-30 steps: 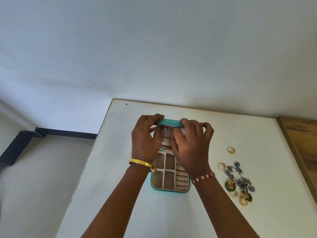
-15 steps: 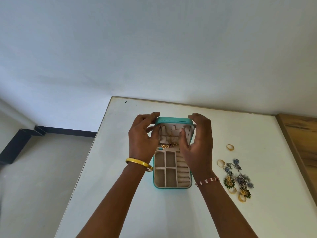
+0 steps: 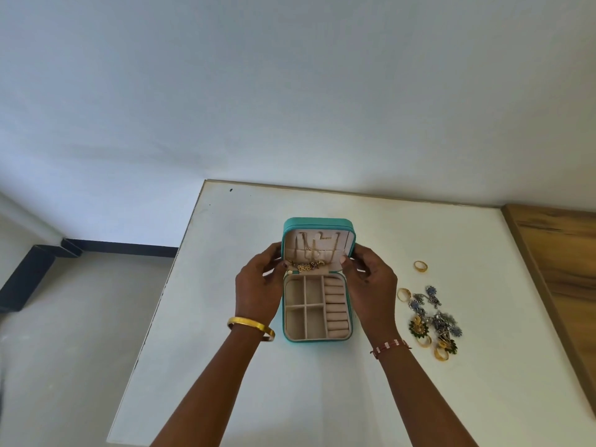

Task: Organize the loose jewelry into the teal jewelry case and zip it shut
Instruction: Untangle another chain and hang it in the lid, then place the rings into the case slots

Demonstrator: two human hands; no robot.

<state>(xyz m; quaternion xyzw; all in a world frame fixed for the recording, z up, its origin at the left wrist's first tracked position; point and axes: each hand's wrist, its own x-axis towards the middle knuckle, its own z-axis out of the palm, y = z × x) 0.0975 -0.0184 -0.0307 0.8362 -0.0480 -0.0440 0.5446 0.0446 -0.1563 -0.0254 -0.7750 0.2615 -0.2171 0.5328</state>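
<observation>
- Head view: the teal jewelry case (image 3: 317,339) lies open on the white table (image 3: 225,350), its lid (image 3: 318,224) raised upright at the far end. The tray is cream inside, with four square compartments on the left and a column of ring rolls (image 3: 337,311) on the right.
- Gold necklaces (image 3: 314,253) hang down the lid's lining, their pendants bunched at the hinge.
- The left hand (image 3: 258,288) holds the lid's left edge, fingers curled round it; the right hand (image 3: 371,285) holds the right edge, thumb on the inner lining. The tray sits between the wrists.
- The case's long axis runs away from the person, with the lid at the far end.
- Loose jewelry (image 3: 430,321), gold rings and flower-shaped pieces, lies on the table right of the right hand, well apart from the case.
</observation>
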